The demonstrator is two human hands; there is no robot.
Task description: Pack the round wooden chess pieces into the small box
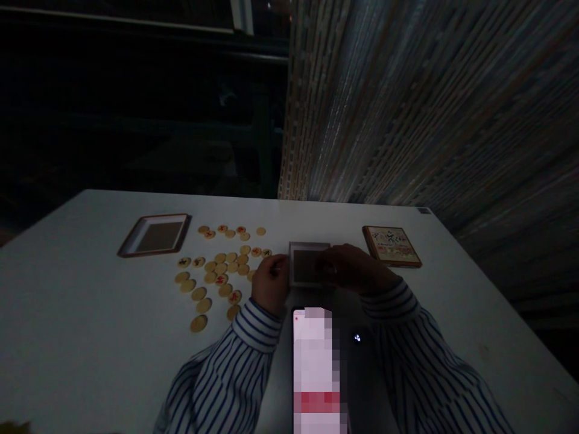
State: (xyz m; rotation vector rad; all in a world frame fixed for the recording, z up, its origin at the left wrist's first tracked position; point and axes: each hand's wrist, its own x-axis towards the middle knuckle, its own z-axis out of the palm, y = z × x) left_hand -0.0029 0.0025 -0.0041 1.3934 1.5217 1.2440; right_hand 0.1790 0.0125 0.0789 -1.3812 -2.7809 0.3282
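Note:
A small rectangular open box point(304, 265) with a pale rim and brown inside lies between my hands on the table. My left hand point(270, 284) is closed at the box's left edge, fingers curled against its side. My right hand point(357, 268) reaches over the right part of the box, fingers bent together inside it; whatever they pinch is hidden in shadow. To the left lie several round wooden Chinese chess pieces point(220, 258), many blank side up, some showing red or black characters.
A larger open box half point(160, 236) sits at the far left of the white table point(104, 343). A lid with printed characters point(392, 245) lies at the right. Nearest me is a lit phone point(314, 361). Behind the table hangs a striped curtain point(353, 108).

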